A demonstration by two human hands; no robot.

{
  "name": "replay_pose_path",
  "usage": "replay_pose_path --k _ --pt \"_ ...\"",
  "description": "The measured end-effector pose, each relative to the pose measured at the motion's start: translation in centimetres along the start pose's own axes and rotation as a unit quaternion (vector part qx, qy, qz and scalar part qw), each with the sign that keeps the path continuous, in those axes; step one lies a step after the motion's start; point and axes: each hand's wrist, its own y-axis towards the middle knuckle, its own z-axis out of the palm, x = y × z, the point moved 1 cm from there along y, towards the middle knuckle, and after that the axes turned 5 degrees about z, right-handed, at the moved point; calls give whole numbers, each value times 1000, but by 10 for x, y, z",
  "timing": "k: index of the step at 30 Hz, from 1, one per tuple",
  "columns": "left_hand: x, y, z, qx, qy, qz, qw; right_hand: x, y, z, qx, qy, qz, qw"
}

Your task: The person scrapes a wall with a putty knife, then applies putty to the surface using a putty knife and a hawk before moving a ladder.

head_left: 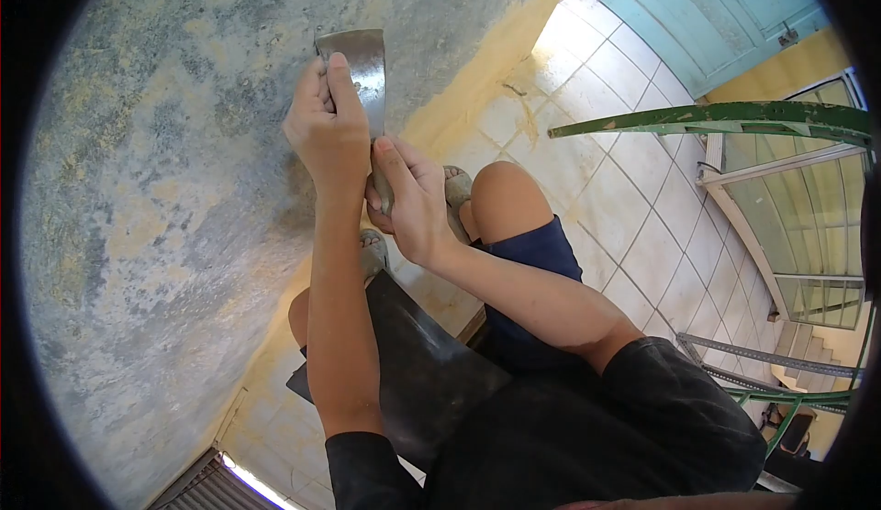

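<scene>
A wide metal scraper [370,93] is held with its broad blade up by the mottled grey wall [184,189]. My right hand [413,194] is closed round its handle, thumb lying along the neck. Higher up, my left hand [326,129] grips the blade's left side, with the thumb on the near face and the fingers curled at the edge. The blade's far edge is close to the wall; whether it touches cannot be made out. Part of the handle is hidden by my right fingers.
White floor tiles [633,180] run along the wall's yellow base. My bent knee [514,200] and sandalled feet are below the hands. A green metal frame [716,117] juts in from the right, before a glass-paned panel [794,235]. A light-blue door [707,15] stands behind.
</scene>
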Motion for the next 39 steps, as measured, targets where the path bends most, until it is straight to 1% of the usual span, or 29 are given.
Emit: replay_pose_path --k 5,8,12,14,15,17,21,23,26,29,32,33,35,39 --pt "-1 -6 0 -19 28 -1 999 1 -3 -2 -5 -3 24 1000" --pt "2 -8 0 -29 21 1 999 -6 -1 -5 -5 -14 18 1000" --pt "3 -6 -2 -27 23 8 999 -2 -2 -3 -10 -11 26 1000" --pt "0 -3 -4 -7 48 -7 999 -2 -2 -2 -9 1 37 999" --pt "0 -3 -4 -6 49 -7 999 -3 -1 -2 -9 2 37 999" --pt "0 0 -1 -17 28 7 999 -5 1 -3 -6 -18 9 1000" --pt "0 -2 -3 -11 39 -2 999 -6 1 -4 4 4 8 1000" --pt "4 -6 -1 -35 53 23 998 -10 2 -5 -6 3 15 1000" --pt "1 -4 -2 -30 51 22 998 -7 2 -7 -3 17 34 999" --pt "0 2 1 -19 35 35 999 -2 1 -5 3 9 19 1000" --pt "-5 1 -3 1 65 13 998 -4 2 -6 16 10 10 1000" --pt "-4 -1 -3 0 64 15 998 -4 1 -5 17 9 9 1000" --pt "1 -6 0 -36 61 24 997 -4 -1 -3 -13 3 38 999" --pt "-3 -2 -2 -26 54 21 998 -1 0 -6 4 0 32 999"
